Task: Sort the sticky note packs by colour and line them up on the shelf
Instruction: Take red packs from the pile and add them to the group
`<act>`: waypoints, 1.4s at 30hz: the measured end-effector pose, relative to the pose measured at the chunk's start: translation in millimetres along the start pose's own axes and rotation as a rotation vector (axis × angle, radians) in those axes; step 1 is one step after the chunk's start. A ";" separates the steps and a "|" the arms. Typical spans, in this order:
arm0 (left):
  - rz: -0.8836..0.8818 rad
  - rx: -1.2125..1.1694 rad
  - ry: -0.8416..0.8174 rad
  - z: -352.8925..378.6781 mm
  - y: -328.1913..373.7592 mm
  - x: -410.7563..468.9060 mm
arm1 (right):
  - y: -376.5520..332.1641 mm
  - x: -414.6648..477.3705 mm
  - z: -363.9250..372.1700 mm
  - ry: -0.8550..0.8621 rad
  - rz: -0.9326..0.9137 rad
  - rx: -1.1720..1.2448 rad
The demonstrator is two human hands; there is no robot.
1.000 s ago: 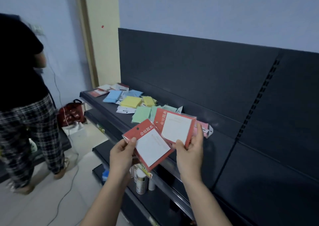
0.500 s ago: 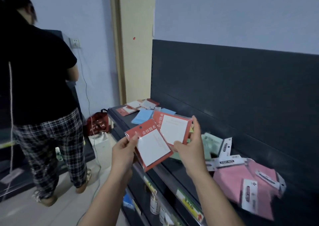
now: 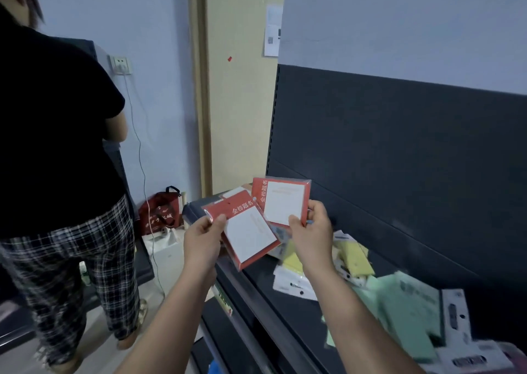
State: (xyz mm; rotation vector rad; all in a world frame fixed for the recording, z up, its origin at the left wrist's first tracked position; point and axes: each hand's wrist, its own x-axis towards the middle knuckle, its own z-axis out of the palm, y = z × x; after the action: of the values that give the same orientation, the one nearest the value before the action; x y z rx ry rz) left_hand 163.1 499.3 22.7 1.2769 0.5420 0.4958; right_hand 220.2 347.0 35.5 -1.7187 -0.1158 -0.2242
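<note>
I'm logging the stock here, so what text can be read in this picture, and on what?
"金榜题名": on the left red pack, in the left hand.
"金榜题名": on the right red pack, in the right hand.
On the red bag: white characters, too blurred to read.
On the wall notice, white header cards and shelf-edge label: too small or blurred.

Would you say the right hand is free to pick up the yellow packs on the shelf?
Probably not yet: the right hand grips a red pack, so it is occupied, though the yellow packs lie uncovered close by.
</note>
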 end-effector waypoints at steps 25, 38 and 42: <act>0.312 1.252 -0.564 39.0 -26.6 229.9 | 62.0 166.9 106.4 -0.204 0.304 -1.119; 0.628 1.274 -0.478 46.3 -26.8 221.9 | 53.1 145.1 93.5 -0.042 0.017 -1.124; 0.835 1.353 -0.487 63.0 -25.8 204.5 | 46.4 122.9 67.7 0.052 -0.089 -1.125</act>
State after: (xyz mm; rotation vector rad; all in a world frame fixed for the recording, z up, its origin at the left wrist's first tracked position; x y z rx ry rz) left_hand 362.6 573.7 -10.9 2.8613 -0.2158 0.4461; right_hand 355.2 400.0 7.1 -2.8246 -0.0185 -0.4518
